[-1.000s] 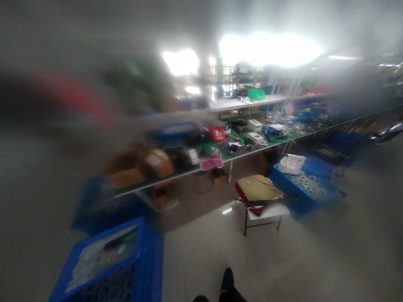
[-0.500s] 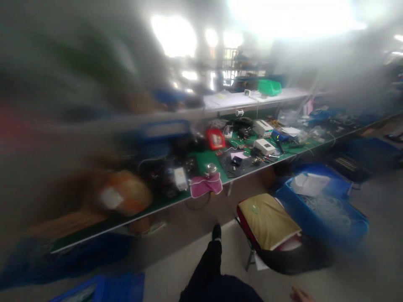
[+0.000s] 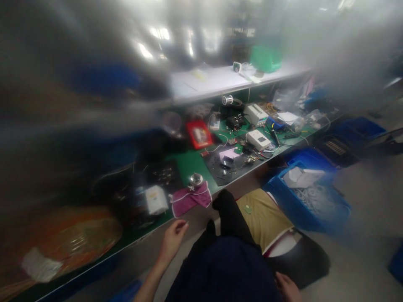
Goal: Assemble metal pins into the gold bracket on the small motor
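My left hand [image 3: 174, 240] hovers just off the front edge of the workbench, its fingers loosely bent and holding nothing I can see. Closest to it is a folded purple cloth [image 3: 185, 202] with white edging at the bench edge. A small round metal dish [image 3: 195, 179] stands by the cloth. Low on the right, my right hand [image 3: 287, 286] is beside the dark back of a chair [image 3: 302, 260], partly cut off by the frame; its fingers look stretched out. Whether it touches the chair I cannot tell. A tan cloth [image 3: 262, 214] covers the chair seat.
On the green-topped bench lie a black mat [image 3: 217, 167] with small parts, a red tray [image 3: 199, 135], white instrument boxes [image 3: 258, 140] and a solder spool [image 3: 227, 100]. A blue crate [image 3: 302, 201] stands right of the chair. An orange bag [image 3: 85, 235] lies at left.
My body has come closer to the bench and chair, with my legs now between them. My left hand has come into view; more of my right hand shows, beside the chair.
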Demonstrator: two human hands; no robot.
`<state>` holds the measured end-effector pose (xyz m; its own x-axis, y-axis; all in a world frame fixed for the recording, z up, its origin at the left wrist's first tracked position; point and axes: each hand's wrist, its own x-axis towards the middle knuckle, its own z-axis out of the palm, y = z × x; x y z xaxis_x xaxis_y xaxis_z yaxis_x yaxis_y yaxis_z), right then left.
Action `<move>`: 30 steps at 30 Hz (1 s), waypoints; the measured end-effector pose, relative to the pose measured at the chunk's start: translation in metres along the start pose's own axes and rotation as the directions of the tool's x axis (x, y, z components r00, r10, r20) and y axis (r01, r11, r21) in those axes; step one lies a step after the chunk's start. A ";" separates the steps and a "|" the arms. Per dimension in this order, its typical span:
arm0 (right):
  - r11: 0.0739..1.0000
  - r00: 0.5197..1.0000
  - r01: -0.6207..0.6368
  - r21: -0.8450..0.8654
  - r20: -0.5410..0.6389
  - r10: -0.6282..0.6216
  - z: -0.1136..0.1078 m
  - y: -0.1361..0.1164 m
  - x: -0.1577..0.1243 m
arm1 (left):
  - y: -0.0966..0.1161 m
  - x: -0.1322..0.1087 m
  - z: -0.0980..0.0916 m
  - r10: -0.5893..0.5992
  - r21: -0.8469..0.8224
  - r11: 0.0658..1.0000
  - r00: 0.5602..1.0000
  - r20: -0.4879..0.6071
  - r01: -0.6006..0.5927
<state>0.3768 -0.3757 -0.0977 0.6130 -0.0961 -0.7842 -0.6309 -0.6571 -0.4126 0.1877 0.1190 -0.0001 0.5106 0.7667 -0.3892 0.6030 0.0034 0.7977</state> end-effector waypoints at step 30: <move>0.575 0.782 0.618 -0.536 0.345 -0.519 -0.016 -0.576 0.343 | 0.152 0.324 0.429 0.298 0.150 0.947 0.951 -0.078 -0.284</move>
<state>0.9580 -0.0417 -0.1211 0.6428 0.5233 -0.5594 0.2708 -0.8383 -0.4731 0.7080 0.0925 -0.2027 0.6172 0.7808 -0.0967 0.5182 -0.3109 0.7967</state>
